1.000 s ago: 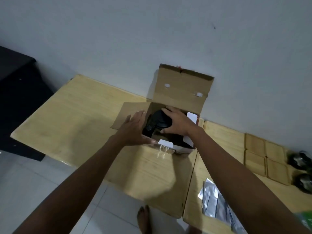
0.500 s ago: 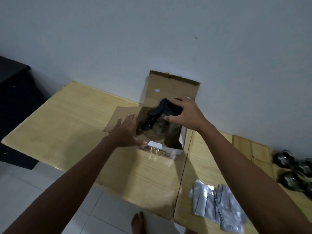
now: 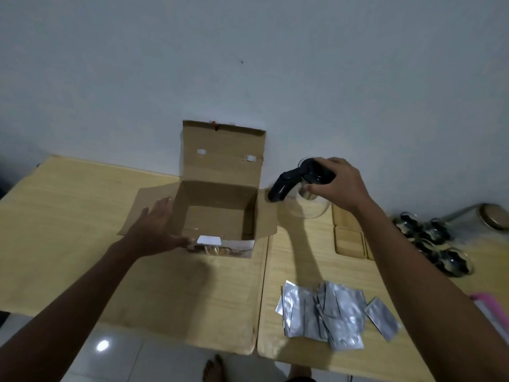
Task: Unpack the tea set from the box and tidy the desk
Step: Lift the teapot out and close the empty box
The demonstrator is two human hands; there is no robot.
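Right hand (image 3: 337, 186) grips teapot (image 3: 305, 194) lid from above, seemingly airborne; left hand (image 3: 157, 230) flat, fingers straight, against box (image 3: 217, 213).

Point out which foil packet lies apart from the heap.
The foil packet at the far right of the group, lying slanted on the table. The other packets overlap in one heap to its left.

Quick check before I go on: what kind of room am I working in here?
Probably a home room, not a workshop: low wooden tables pushed against a plain wall, a tiled floor with a bare foot on it.
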